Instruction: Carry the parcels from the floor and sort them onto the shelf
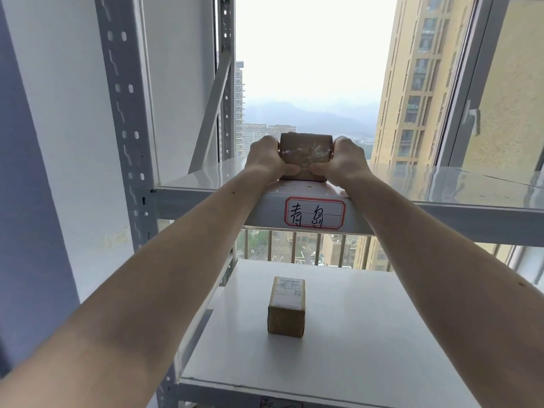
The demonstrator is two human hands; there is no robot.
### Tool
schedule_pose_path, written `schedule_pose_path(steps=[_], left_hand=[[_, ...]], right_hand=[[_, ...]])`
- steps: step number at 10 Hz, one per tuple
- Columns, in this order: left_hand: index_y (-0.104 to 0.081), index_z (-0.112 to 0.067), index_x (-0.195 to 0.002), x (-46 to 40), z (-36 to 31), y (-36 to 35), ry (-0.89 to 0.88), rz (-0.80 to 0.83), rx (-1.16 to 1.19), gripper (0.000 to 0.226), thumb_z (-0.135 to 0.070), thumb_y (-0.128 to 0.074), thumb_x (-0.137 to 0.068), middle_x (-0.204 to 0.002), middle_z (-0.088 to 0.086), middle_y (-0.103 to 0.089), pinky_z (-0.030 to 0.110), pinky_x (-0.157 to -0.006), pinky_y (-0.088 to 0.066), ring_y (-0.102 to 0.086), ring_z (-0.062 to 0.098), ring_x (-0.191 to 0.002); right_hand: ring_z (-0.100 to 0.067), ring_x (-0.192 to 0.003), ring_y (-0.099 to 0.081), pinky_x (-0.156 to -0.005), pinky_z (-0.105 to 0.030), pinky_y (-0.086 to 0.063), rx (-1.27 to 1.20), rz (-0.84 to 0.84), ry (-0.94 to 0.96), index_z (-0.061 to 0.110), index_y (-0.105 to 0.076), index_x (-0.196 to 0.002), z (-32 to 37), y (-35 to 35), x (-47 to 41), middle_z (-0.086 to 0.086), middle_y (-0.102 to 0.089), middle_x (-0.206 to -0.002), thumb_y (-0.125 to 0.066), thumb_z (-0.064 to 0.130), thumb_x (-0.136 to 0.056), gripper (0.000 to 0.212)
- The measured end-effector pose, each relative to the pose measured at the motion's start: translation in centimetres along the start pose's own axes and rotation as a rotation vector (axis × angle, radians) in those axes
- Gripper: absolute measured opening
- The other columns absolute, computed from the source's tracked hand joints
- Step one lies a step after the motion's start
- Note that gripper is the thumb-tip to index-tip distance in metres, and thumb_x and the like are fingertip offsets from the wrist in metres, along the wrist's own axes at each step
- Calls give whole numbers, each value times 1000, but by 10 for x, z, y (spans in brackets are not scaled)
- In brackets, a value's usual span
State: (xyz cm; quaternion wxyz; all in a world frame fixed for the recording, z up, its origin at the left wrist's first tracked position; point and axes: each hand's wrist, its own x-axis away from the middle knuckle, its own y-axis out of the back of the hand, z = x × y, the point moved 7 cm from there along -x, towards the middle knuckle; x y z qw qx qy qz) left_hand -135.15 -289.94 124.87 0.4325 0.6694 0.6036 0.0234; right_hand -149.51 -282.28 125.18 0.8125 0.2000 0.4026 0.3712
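A small brown cardboard parcel [304,153] wrapped in clear tape rests on the front edge of the upper shelf board [441,184]. My left hand [266,159] grips its left side and my right hand [346,160] grips its right side, thumbs pressed on the near face. A red-bordered label with handwriting [314,213] is stuck on the shelf's front beam just below the parcel. On the lower shelf board [368,334] stands a second small brown parcel [287,307] with a white shipping label on top, apart from both hands.
The grey metal shelf upright [126,128] with slotted holes rises at the left, next to a white wall. Behind the shelf a large window shows tall buildings. A window frame with a handle [474,119] stands at the right. Another label [281,403] peeks at the bottom beam.
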Motion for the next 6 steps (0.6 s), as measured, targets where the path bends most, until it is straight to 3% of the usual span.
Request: schedule_pose_path(steps=[1,2,3,4,5,6], left_hand=[[-68,-5,-110,0,1,0,11,5,-8,49,-26,-87,-71,-106,7,-72,32,-80,-51,-66,23,-96],[-63,-5,-112,0,4,1,30,8,34,55,-30,-88,-70,-111,12,-71,41,-93,-55,-68,27,-104],[-53,-13,-117,4,3,3,51,22,58,58,-31,-87,-74,-122,14,-65,42,-100,-51,-63,29,-114],[-49,-2,-135,2,4,2,57,36,70,73,-31,-84,-78,-120,8,-59,34,-94,-48,-57,24,-110],[-49,-8,-124,8,0,7,62,71,23,56,-31,-80,-83,-105,3,-47,29,-78,-41,-47,19,-97],[-44,-11,-94,17,-1,22,49,31,-47,43,-35,-79,-83,-78,0,-41,24,-57,-34,-44,15,-72]], right_hand=[[-26,-90,-60,-83,-41,-54,-24,14,-7,9,-54,-101,0,-1,2,-8,-61,-93,-80,25,-82,36],[-25,-91,-59,-75,-35,-48,-37,27,-25,8,-53,-106,-1,-1,1,-6,-59,-93,-80,25,-82,40],[-23,-90,-56,-71,-33,-45,-59,20,-39,5,-43,-127,0,2,3,-5,-55,-97,-82,22,-79,64],[-23,-88,-56,-69,-36,-50,-78,-9,-28,5,-34,-135,-1,5,2,1,-48,-84,-79,15,-80,71],[-25,-95,-54,-82,-37,-52,-73,-33,-18,2,-30,-139,2,13,10,-4,-49,-92,-73,12,-84,71],[-27,-100,-55,-76,-32,-45,-68,-30,-16,-1,-29,-138,2,22,17,-9,-48,-102,-76,10,-82,73]])
